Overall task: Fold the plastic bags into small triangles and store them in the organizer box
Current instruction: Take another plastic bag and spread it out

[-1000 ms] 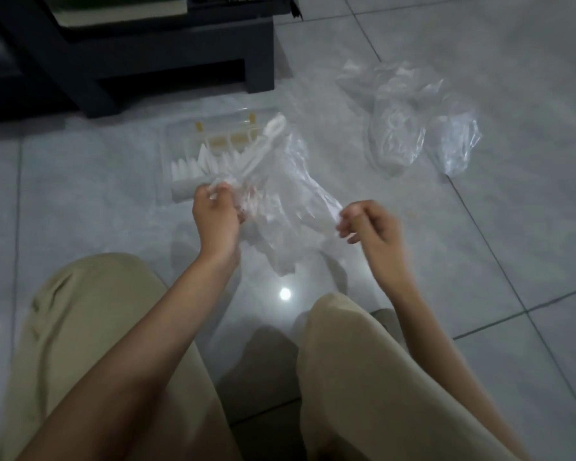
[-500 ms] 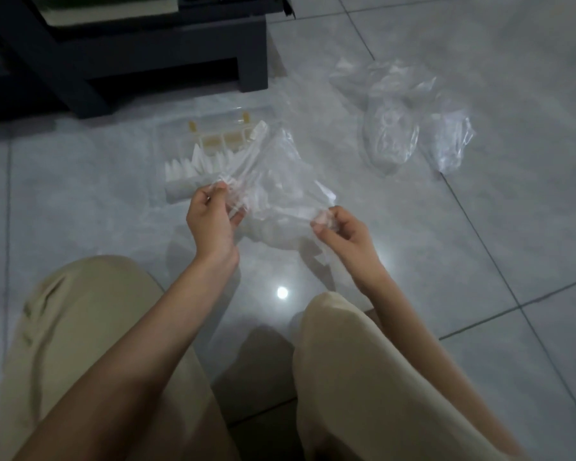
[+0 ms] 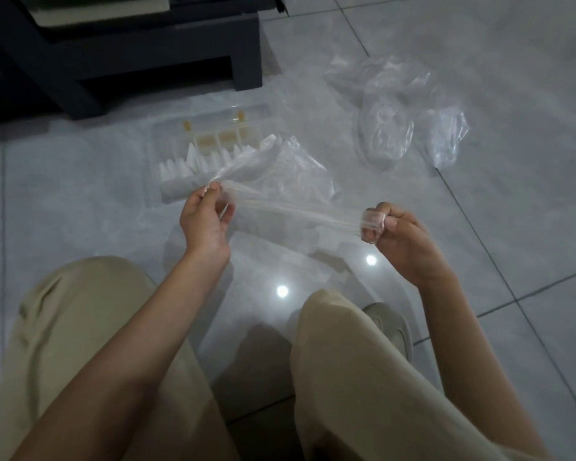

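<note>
Plastic bag, clear, is pinched at both ends & stretched into a taut strip btw the hands: left hand fingers curl round one end, right hand fingers clamp the other, the rest billowing loose beyond. Just behind, the organizer box on the floor already holds a row of white folded triangles, so part of the job looks done. This bag seems only at strip stage, no triangle folds yet, & a heap of crumpled bags lies well apart to the right, unfolded.

Tiled floor: organizer box, loose bags, dark furniture.
</note>
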{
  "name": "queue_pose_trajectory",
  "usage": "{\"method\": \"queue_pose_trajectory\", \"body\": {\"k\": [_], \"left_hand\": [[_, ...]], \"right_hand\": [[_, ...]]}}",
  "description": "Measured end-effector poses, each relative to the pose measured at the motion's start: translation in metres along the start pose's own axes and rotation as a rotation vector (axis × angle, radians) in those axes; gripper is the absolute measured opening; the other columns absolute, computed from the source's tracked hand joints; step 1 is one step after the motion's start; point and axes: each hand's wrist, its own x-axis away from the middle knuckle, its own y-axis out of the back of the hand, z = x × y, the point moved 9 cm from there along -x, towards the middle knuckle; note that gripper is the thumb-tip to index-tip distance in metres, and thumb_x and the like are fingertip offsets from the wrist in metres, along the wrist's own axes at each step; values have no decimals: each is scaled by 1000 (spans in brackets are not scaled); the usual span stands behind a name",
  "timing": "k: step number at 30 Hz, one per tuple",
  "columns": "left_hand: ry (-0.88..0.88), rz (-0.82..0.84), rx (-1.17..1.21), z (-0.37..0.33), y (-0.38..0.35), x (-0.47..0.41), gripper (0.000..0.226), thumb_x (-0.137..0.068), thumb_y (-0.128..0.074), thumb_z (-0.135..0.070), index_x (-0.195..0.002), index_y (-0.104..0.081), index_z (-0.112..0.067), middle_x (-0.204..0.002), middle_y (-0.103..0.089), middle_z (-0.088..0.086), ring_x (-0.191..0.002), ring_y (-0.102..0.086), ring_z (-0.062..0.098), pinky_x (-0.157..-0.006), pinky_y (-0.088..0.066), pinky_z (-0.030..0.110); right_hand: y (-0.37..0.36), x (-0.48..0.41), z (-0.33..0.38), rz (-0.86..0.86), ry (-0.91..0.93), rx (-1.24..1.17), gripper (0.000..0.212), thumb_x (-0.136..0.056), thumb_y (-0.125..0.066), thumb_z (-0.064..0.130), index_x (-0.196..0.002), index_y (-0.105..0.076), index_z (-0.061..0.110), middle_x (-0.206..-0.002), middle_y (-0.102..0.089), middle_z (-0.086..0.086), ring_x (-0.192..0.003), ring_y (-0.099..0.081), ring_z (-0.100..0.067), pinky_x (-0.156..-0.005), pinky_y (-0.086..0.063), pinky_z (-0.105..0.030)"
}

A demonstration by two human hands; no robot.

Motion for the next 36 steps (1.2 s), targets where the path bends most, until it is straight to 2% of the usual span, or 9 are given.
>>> {"method": "queue_pose_trajectory", "body": {"k": [5, 11, 16, 20, 23, 26, 28, 33, 36], "left_hand": [[8, 19, -23, 3, -4, 4, 19, -96, -56, -9, -79, -54, -18, -77, -58, -4, -66, -56, 2, -61, -49, 14], [47, 14, -89, 10, -5, 6, 20, -96, -56, -12, -78, -55, -20, -73, -56, -6, -62, -53, -1, -56, -43, 12], [135, -30, -57, 17, 1, 5, 21, -97, -55, -11, -78, -54, -21, -75, -55, -5, -66, -51, 3, -55, -41, 13], [156, -20, -18, 16, 3, 2, 22, -97, -53, -10, -77, -53, -19, -72, -55, -3, -64, -50, 4, -55, -44, 13], [154, 21, -3, 18, -1, 4, 23, -97, -52, -8, -77, -53, -18, -58, -59, -7, -58, -53, 2, -56, -45, 15], [121, 27, -54, 15, -2, 7, 23, -96, -54, -8, -75, -54, -16, -59, -60, -6, -59, -55, 4, -57, -48, 16], [47, 33, -136, 8, -3, 9, 23, -95, -56, -8, -73, -53, -15, -67, -58, -2, -60, -55, 4, -55, -49, 16], [-191, 116, -292, -16, -14, 16, 22, -96, -55, -10, -74, -50, -14, -70, -57, 0, -57, -58, 1, -54, -50, 17], [-304, 176, -319, -32, -19, 21, 19, -96, -55, -8, -78, -52, -15, -71, -59, -1, -60, -60, 3, -55, -50, 18]], "right_hand": [[-3, 2, 8, -5, 46, -125, 31, -69, -72, 44, -55, -58, 21, -65, -45, 2, -64, -37, -16, -62, -30, -30], [-25, 1, 15, 164, 25, -357, 27, -72, -71, 43, -67, -64, 17, -71, -51, 3, -68, -40, -12, -67, -31, -27], [-18, 1, 7, 133, -59, -113, 30, -71, -78, 46, -71, -58, 23, -64, -47, 8, -58, -35, -9, -59, -32, -22], [7, 9, 6, 10, -55, 228, 18, -77, -70, 19, -76, -52, 18, -62, -49, 3, -55, -49, -10, -58, -44, -20], [19, 14, 0, -25, -98, 438, 16, -82, -67, 5, -86, -54, 11, -55, -48, 2, -54, -52, -13, -64, -44, -24], [27, 15, -8, -20, -171, 634, 13, -85, -71, 10, -95, -64, 15, -56, -47, -2, -59, -50, -21, -64, -39, -31], [30, 15, -12, -12, -222, 774, 10, -83, -75, 16, -90, -69, 19, -58, -52, -1, -60, -49, -21, -62, -37, -30], [19, 18, -3, -35, -175, 637, 8, -81, -73, 10, -79, -66, 12, -65, -61, 6, -63, -56, -9, -64, -44, -21], [9, 22, 11, -23, -68, 485, 13, -79, -75, 11, -75, -69, 22, -71, -65, 8, -68, -60, -4, -66, -47, -14]]}}
